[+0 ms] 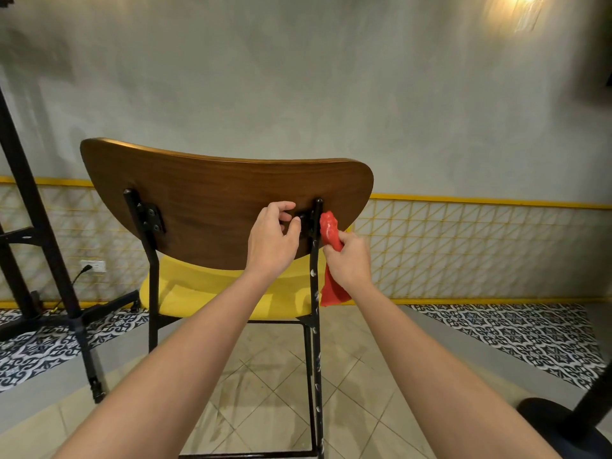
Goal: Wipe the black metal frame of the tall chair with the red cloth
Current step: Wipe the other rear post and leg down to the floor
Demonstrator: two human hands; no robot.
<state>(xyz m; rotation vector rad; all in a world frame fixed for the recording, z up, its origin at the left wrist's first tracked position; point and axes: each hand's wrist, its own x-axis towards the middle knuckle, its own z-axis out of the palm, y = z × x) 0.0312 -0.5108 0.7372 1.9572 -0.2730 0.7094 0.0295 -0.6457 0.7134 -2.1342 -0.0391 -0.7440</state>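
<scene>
Grey wall (331,77), tiled floor (271,376), right hand (349,260) gripping red cloth (329,226), left hand (271,238) half-curled, empty.

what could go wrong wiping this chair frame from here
The cloth is bunched in the right hand with a tail hanging loose; only a small part meets the right post, so the white specks lower down may get missed. The left hand rests at the bracket on the backrest; pushing hard might tip the tall chair.
</scene>
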